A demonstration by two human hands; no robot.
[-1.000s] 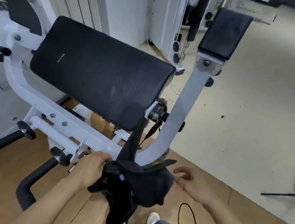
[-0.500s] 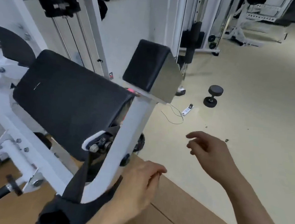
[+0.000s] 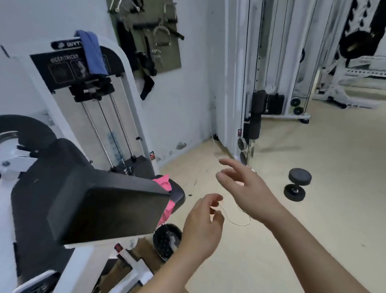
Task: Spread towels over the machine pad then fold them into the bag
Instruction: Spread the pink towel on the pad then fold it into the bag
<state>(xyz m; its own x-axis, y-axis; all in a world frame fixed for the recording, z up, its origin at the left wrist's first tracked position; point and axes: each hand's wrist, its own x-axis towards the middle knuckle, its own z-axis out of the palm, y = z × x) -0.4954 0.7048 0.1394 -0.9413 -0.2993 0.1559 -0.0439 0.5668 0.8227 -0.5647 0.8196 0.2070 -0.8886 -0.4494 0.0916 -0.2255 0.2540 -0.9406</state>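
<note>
Pink towel (image 3: 167, 208) behind pad (image 3: 104, 206), dumbbell (image 3: 297, 184) nearby

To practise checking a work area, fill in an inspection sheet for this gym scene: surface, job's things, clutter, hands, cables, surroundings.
Surface: black pad bare, no towel on it.
Job's things: blue towel draped over the weight tower; pink cloth behind the pad; bag not seen.
Clutter: dumbbell on the floor.
Hands: left hand and right hand empty, in mid-air.
Cables: thin white wire loose on the floor.
Surroundings: handles on a wall board; cable machine behind.
</note>
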